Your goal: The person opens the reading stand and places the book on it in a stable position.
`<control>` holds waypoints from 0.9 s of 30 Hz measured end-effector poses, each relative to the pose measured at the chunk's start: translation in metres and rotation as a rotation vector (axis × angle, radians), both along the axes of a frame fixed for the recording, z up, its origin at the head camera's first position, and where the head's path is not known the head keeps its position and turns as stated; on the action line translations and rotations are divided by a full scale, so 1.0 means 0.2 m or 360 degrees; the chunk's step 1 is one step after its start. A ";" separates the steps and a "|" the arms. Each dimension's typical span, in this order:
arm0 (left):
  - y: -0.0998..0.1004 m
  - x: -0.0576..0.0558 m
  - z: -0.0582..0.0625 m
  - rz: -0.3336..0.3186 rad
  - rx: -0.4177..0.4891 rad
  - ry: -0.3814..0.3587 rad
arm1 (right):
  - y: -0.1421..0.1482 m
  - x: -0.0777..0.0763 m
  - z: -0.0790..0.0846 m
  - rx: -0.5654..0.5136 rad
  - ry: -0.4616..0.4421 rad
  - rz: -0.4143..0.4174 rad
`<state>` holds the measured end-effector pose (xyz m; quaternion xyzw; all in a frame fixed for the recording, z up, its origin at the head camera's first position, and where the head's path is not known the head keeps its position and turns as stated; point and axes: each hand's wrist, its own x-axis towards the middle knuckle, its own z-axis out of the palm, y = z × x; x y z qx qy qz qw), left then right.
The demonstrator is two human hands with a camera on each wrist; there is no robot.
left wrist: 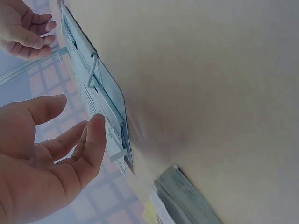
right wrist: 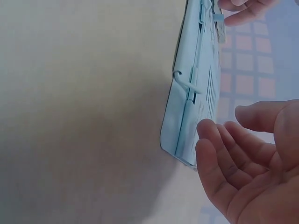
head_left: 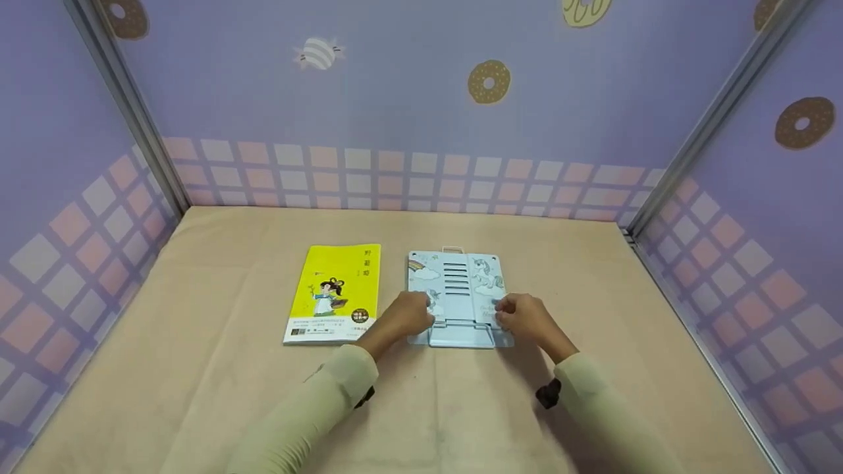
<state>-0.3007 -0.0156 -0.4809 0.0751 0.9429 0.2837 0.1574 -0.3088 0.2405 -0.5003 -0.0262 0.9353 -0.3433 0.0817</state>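
Note:
A light-blue book stand (head_left: 459, 306) with unicorn pictures and slots lies folded flat on the table. A wire ledge (head_left: 461, 324) runs along its near edge. Over the near left corner is my left hand (head_left: 411, 313); in the left wrist view its thumb and fingers are apart, with nothing between them. A small clip (left wrist: 118, 155) sticks out from the stand beside those fingers. My right hand (head_left: 525, 317) is at the stand's near right corner. In the right wrist view its loosely bent fingers (right wrist: 208, 128) are close to the stand's edge, holding nothing.
Left of the stand lies a yellow book (head_left: 339, 266) with a cartoon figure on its cover. Its page edges (left wrist: 187, 196) show in the left wrist view. A beige cloth (head_left: 230, 368) covers the table, and patterned walls (head_left: 395, 99) enclose it on three sides.

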 end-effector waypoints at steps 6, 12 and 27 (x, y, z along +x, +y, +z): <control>0.03 0.00 -0.03 -0.0065 -0.0037 -0.0004 | -0.04 0.00 -0.02 0.0047 -0.0078 0.0030; 0.08 0.02 -0.04 -0.0186 -0.0147 0.0046 | -0.06 0.00 -0.03 0.0084 -0.0093 0.0065; 0.11 0.00 -0.06 -0.0058 -0.0131 0.0107 | -0.08 0.00 -0.06 0.0100 -0.0081 0.0054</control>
